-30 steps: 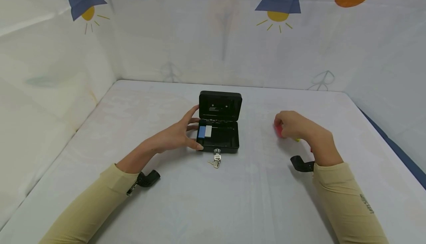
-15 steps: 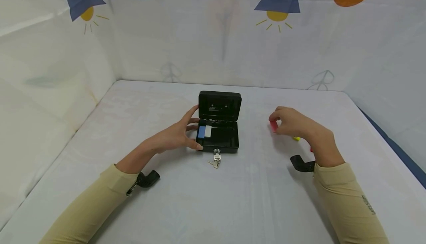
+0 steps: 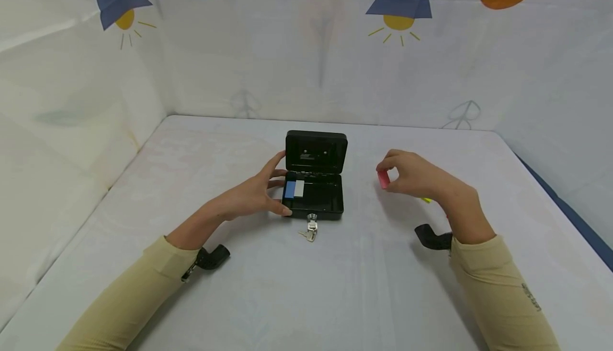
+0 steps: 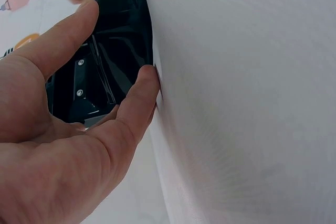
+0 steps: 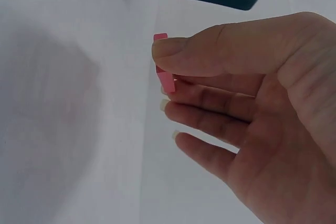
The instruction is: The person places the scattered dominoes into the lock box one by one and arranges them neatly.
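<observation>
A person in tan sleeves (image 3: 503, 292) stretches both arms forward over a white-covered table (image 3: 306, 292). The left hand (image 3: 246, 198) reaches to a small black box (image 3: 323, 194) standing with its lid (image 3: 317, 151) up; its fingers are spread wide and nearly straight along the box's left side, the thumb touching the near corner. The right hand (image 3: 417, 175) angles inward to the left, thumb and fingertips pinched round a pink block (image 3: 383, 180), its other fingers loosely bent. That block is right of the box, apart from it. Inside the box, at the left, a blue block (image 3: 290, 189) and a white block (image 3: 299, 189) lie side by side. Keys (image 3: 311, 234) hang at the front. Something yellow (image 3: 426, 200) shows beside the right wrist.
</observation>
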Available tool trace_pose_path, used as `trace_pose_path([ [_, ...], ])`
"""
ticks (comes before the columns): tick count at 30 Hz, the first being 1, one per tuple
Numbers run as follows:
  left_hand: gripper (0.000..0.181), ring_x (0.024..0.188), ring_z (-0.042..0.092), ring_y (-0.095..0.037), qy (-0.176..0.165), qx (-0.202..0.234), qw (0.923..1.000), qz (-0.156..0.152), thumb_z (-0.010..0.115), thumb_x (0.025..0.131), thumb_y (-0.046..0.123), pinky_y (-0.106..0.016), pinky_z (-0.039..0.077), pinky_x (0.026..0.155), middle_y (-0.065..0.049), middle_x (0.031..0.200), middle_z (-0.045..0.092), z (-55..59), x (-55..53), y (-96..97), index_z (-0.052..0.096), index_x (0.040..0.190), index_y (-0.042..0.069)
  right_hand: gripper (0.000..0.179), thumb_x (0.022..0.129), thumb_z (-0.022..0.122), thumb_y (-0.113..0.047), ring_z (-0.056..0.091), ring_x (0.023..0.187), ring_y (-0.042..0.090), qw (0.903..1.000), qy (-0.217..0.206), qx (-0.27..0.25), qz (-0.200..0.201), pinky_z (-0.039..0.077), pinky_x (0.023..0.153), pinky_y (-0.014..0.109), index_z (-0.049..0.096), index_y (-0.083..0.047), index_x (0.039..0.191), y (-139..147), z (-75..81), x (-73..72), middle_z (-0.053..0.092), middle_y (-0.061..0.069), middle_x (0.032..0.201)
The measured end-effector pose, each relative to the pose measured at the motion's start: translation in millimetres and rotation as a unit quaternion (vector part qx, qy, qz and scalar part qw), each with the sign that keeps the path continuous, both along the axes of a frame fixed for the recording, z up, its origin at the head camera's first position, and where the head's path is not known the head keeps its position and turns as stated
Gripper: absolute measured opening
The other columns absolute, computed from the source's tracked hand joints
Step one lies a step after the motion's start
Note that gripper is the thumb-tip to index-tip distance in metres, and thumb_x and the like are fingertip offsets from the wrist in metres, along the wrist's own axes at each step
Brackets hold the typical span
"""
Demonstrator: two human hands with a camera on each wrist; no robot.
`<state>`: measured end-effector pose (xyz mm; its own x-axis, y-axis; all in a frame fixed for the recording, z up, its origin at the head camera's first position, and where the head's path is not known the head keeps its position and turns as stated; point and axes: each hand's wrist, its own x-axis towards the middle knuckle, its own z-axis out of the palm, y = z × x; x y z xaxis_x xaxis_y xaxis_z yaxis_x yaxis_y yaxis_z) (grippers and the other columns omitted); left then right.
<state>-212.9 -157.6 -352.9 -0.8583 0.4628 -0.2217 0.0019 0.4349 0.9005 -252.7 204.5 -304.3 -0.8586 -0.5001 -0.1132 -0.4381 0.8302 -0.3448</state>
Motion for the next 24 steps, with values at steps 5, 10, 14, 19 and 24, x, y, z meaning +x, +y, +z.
trace_pose_path([
  [5,0.127,0.153,0.025,-0.031,0.003,-0.004,1.0,0.0,0.087,0.076,0.018,-0.058,0.031,0.117,-0.003,0.165,0.019,-0.9,-0.2,-0.1,-0.009,0.15,0.057,0.014,0.084,0.071,-0.006,0.057,0.103,0.03,0.9998,0.012,-0.006,0.015,0.049,0.086,0.043,0.072,-0.009,0.098,-5.4,1.2,2.6,0.062,0.007,0.108],
  [10,0.128,0.152,0.026,-0.03,0.003,-0.005,1.0,0.003,0.088,0.075,0.018,-0.058,0.03,0.117,-0.003,0.164,0.02,-2.1,-1.4,-0.1,-0.008,0.151,0.056,0.024,0.085,0.072,-0.006,0.057,0.106,0.03,0.9997,0.015,-0.011,0.019,0.05,0.09,0.046,0.072,-0.005,0.109,-11.5,3.7,6.6,0.062,0.007,0.109],
  [14,0.129,0.152,0.026,-0.03,0.003,-0.003,1.0,0.004,0.088,0.074,0.018,-0.058,0.03,0.117,-0.002,0.164,0.021,-2.4,-2.0,-0.5,-0.008,0.151,0.056,0.024,0.085,0.072,-0.007,0.057,0.107,0.03,0.9994,0.017,-0.017,0.025,0.051,0.091,0.047,0.072,-0.006,0.108,-18.1,5.4,10.0,0.062,0.006,0.109],
  [19,0.129,0.153,0.026,-0.03,0.002,-0.002,1.0,0.003,0.088,0.074,0.018,-0.058,0.03,0.118,-0.002,0.164,0.021,-2.2,-1.9,-0.6,-0.008,0.15,0.057,0.022,0.084,0.073,-0.008,0.058,0.107,0.03,0.9985,0.026,-0.028,0.039,0.051,0.091,0.046,0.072,-0.007,0.106,-25.8,4.7,12.5,0.062,0.005,0.108],
  [24,0.128,0.153,0.024,-0.031,0.0,-0.003,1.0,0.002,0.088,0.075,0.018,-0.059,0.029,0.118,-0.003,0.164,0.02,0.1,-0.7,-0.4,-0.009,0.151,0.056,0.025,0.085,0.073,-0.01,0.058,0.109,0.029,0.9979,0.027,-0.037,0.046,0.052,0.092,0.046,0.071,-0.007,0.11,-34.4,2.8,15.0,0.062,0.004,0.11],
])
